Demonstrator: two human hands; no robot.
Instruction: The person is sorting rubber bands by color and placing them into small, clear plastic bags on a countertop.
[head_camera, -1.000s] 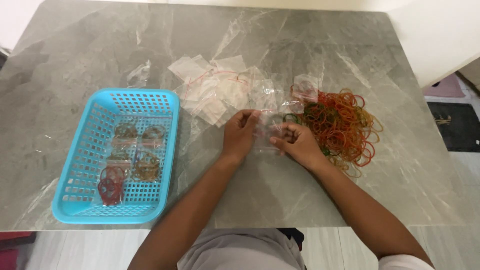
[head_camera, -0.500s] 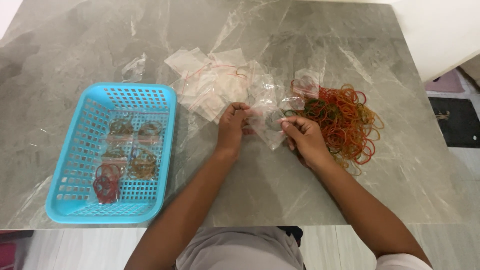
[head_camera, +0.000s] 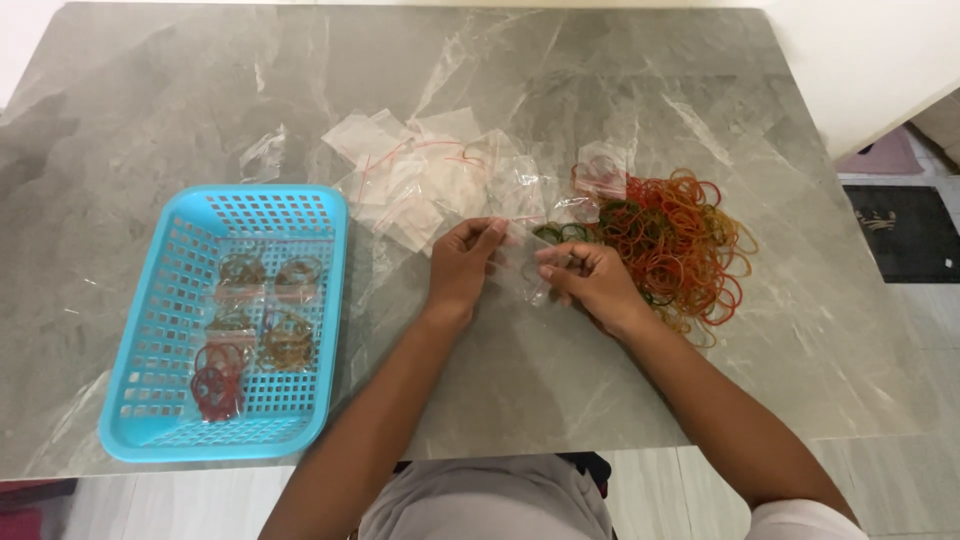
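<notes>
1. Left hand (head_camera: 462, 265): fingers curled, thumb and fingertips (head_camera: 494, 232) pinching the left edge of a small clear plastic bag (head_camera: 524, 270); the hand rests low over the grey marble-patterned table (head_camera: 600, 120).
2. Right hand (head_camera: 590, 280): fingertips (head_camera: 548, 256) pressed together on the right side of the same clear bag; whether they hold a band inside it cannot be told.
3. Small clear plastic bag: transparent, roughly square, held between the two sets of fingertips, hanging just off the table top; its contents are too faint to tell.
4. Loose rubber bands (head_camera: 672, 245): a heap of red, orange and dark green loops, just right of the right-hand fingers, touching the back of that hand.
5. Empty clear bags (head_camera: 425, 185): a scattered pile of flat transparent pouches with thin red lines along their tops, just beyond the left-hand fingers; one stray pouch (head_camera: 264, 155) lies well to the left.
6. Blue basket (head_camera: 140, 350): rectangular, lattice-walled plastic, well left of the left-hand fingers; holding filled bags (head_camera: 262, 300) of brownish bands and one bag of red bands (head_camera: 216, 378) at its near end.
</notes>
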